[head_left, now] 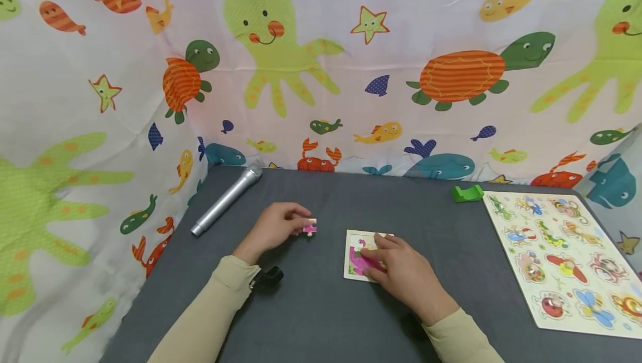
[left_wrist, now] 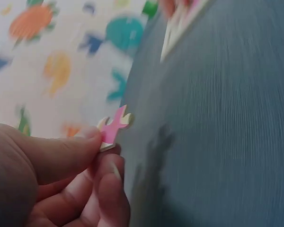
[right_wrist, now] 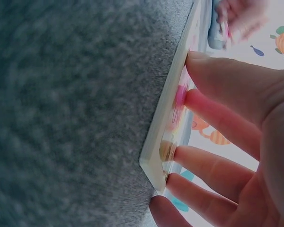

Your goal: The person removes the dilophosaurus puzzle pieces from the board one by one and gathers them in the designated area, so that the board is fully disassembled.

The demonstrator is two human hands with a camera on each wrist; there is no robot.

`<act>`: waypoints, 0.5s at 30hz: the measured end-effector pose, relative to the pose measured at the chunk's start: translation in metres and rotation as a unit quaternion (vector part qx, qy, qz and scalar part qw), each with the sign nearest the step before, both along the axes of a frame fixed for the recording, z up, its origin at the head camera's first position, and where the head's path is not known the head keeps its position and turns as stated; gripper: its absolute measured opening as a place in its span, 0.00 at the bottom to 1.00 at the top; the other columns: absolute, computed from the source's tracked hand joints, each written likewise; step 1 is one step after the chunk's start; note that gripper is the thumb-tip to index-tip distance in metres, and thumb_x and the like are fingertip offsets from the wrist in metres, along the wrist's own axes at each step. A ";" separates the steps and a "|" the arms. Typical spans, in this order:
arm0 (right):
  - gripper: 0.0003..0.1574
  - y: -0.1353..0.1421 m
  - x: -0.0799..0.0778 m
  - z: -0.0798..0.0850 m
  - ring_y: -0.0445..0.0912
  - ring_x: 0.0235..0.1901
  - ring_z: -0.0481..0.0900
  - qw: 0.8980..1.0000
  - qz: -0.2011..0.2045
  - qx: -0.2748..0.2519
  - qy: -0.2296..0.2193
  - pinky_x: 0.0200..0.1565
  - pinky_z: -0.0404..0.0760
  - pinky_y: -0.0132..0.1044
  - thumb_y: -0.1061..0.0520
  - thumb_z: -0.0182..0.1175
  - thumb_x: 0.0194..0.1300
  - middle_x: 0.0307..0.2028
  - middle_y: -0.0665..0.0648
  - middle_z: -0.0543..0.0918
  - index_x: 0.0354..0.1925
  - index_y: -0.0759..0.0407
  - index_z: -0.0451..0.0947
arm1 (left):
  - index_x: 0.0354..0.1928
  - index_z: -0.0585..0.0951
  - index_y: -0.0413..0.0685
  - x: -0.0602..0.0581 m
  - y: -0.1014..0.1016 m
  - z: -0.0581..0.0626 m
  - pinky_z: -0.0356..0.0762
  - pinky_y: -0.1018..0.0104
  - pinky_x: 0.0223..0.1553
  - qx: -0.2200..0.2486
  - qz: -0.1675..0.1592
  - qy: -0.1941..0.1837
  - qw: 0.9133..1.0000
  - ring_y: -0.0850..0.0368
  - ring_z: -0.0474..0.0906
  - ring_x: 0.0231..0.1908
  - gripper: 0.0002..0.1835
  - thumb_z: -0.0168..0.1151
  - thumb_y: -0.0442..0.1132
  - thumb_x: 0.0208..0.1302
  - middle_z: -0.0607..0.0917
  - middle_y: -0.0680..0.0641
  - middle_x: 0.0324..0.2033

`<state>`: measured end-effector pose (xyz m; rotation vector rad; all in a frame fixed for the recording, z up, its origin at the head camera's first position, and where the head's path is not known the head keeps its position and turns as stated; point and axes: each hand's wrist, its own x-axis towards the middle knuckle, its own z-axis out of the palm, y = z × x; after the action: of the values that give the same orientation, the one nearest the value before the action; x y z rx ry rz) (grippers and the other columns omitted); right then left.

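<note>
My left hand (head_left: 277, 228) pinches a small pink and cream jigsaw piece (left_wrist: 113, 128) between thumb and fingertips, held over the table to the left of a small square jigsaw puzzle (head_left: 346, 260). A pink picture shows on the puzzle's left part; its right part is hidden under my right hand (head_left: 407, 274). Seen from the right wrist, the thumb and spread, fairly straight fingers rest on the puzzle's face and edge (right_wrist: 156, 137), with one finger down at its corner.
A silver microphone (head_left: 225, 201) lies at the back left of the dark table (head_left: 311, 318). Toward the right are a green block with a curved notch (head_left: 468, 193) and a large wooden board with insect pictures (head_left: 521, 279). A patterned curtain (head_left: 321, 90) hangs behind.
</note>
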<state>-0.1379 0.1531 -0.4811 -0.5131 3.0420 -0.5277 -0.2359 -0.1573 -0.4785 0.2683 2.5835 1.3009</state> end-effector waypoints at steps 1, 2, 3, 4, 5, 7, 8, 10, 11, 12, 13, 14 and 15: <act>0.27 0.000 0.001 0.000 0.62 0.73 0.77 1.000 0.000 -0.002 0.004 0.63 0.84 0.63 0.43 0.77 0.64 0.71 0.61 0.82 0.61 0.42 0.89 | 0.51 0.91 0.56 0.000 -0.013 -0.001 0.83 0.62 0.41 -0.002 0.012 -0.008 1.000 0.55 0.85 0.36 0.09 0.72 0.45 0.74 0.91 0.52 0.38; 0.27 0.001 0.001 0.000 0.62 0.72 0.77 1.000 0.000 -0.005 0.006 0.63 0.84 0.63 0.43 0.78 0.64 0.71 0.61 0.82 0.61 0.42 0.90 | 0.51 0.91 0.55 0.000 -0.025 -0.002 0.84 0.63 0.42 -0.005 0.024 -0.015 1.000 0.55 0.85 0.37 0.09 0.72 0.45 0.74 0.91 0.51 0.39; 0.27 0.001 0.002 0.000 0.62 0.72 0.78 1.000 0.001 -0.006 0.010 0.63 0.84 0.62 0.43 0.78 0.63 0.71 0.61 0.82 0.61 0.42 0.90 | 0.51 0.91 0.54 0.000 -0.037 -0.002 0.84 0.63 0.42 -0.009 0.035 -0.024 0.999 0.55 0.84 0.38 0.09 0.72 0.45 0.74 0.91 0.50 0.40; 0.27 0.001 0.002 0.000 0.62 0.71 0.79 1.000 0.000 -0.007 0.014 0.62 0.84 0.61 0.44 0.78 0.63 0.70 0.62 0.82 0.60 0.42 0.90 | 0.51 0.91 0.52 0.000 -0.048 -0.002 0.83 0.63 0.42 -0.012 0.047 -0.029 0.998 0.54 0.84 0.38 0.09 0.72 0.44 0.74 0.91 0.49 0.40; 0.27 0.000 0.002 0.000 0.61 0.69 0.80 1.000 -0.002 -0.008 0.017 0.62 0.85 0.60 0.43 0.79 0.63 0.69 0.62 0.83 0.60 0.42 0.90 | 0.50 0.92 0.51 0.000 -0.057 -0.002 0.83 0.63 0.42 -0.020 0.055 -0.031 0.998 0.54 0.84 0.38 0.09 0.72 0.44 0.74 0.91 0.49 0.40; 0.27 0.000 0.003 0.000 0.59 0.63 0.82 1.000 -0.007 -0.008 0.023 0.59 0.86 0.57 0.43 0.80 0.62 0.65 0.63 0.83 0.59 0.41 0.91 | 0.50 0.92 0.50 -0.001 -0.071 -0.001 0.82 0.63 0.42 -0.033 0.064 -0.033 0.997 0.54 0.84 0.37 0.09 0.71 0.44 0.74 0.91 0.47 0.40; 0.27 0.000 0.003 0.000 0.58 0.60 0.82 1.000 -0.009 -0.006 0.024 0.58 0.87 0.56 0.43 0.80 0.62 0.63 0.63 0.83 0.59 0.40 0.91 | 0.50 0.92 0.50 -0.002 -0.076 0.000 0.82 0.63 0.41 -0.042 0.067 -0.031 0.996 0.53 0.83 0.37 0.09 0.70 0.44 0.75 0.91 0.47 0.40; 0.27 -0.001 0.003 0.000 0.56 0.56 0.81 1.000 -0.013 -0.002 0.025 0.56 0.87 0.54 0.42 0.80 0.62 0.61 0.63 0.82 0.59 0.39 0.91 | 0.49 0.92 0.50 -0.003 -0.083 0.001 0.82 0.64 0.41 -0.057 0.066 -0.028 0.996 0.54 0.83 0.37 0.09 0.70 0.44 0.75 0.90 0.47 0.39; 0.27 -0.001 0.003 0.000 0.55 0.54 0.81 1.000 -0.014 -0.001 0.023 0.55 0.87 0.53 0.42 0.80 0.62 0.60 0.63 0.82 0.59 0.39 0.90 | 0.49 0.92 0.50 -0.004 -0.085 0.002 0.82 0.64 0.41 -0.064 0.063 -0.026 0.996 0.54 0.83 0.37 0.09 0.69 0.44 0.76 0.90 0.48 0.39; 0.27 0.000 0.003 0.000 0.55 0.54 0.81 1.000 -0.014 0.002 0.023 0.55 0.88 0.53 0.42 0.80 0.62 0.60 0.63 0.82 0.59 0.38 0.90 | 0.49 0.92 0.50 -0.004 -0.087 0.002 0.82 0.65 0.41 -0.070 0.063 -0.029 0.995 0.54 0.83 0.37 0.09 0.69 0.44 0.76 0.90 0.48 0.39; 0.27 0.000 0.003 0.000 0.55 0.55 0.81 1.000 -0.012 0.004 0.023 0.55 0.88 0.54 0.42 0.79 0.62 0.60 0.63 0.82 0.60 0.38 0.90 | 0.48 0.92 0.50 -0.004 -0.088 0.003 0.82 0.65 0.41 -0.073 0.064 -0.032 0.995 0.54 0.83 0.37 0.08 0.69 0.43 0.76 0.90 0.48 0.40; 0.27 0.000 0.003 0.000 0.55 0.55 0.81 1.000 -0.009 0.007 0.023 0.55 0.88 0.54 0.42 0.79 0.62 0.60 0.63 0.82 0.60 0.38 0.90 | 0.48 0.92 0.49 -0.004 -0.090 0.003 0.83 0.65 0.41 -0.077 0.065 -0.035 0.994 0.55 0.83 0.37 0.08 0.69 0.43 0.76 0.90 0.48 0.40; 0.27 0.000 0.003 0.000 0.56 0.56 0.81 1.000 -0.007 0.008 0.023 0.56 0.88 0.54 0.41 0.79 0.62 0.60 0.63 0.82 0.60 0.38 0.90 | 0.48 0.92 0.49 -0.004 -0.090 0.003 0.83 0.66 0.41 -0.080 0.067 -0.040 0.994 0.55 0.83 0.37 0.08 0.69 0.43 0.76 0.90 0.48 0.40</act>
<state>-0.1352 0.1528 -0.4808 -0.5114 3.0924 -0.4993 -0.2403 -0.2477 -0.4751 0.0133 2.6579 1.1130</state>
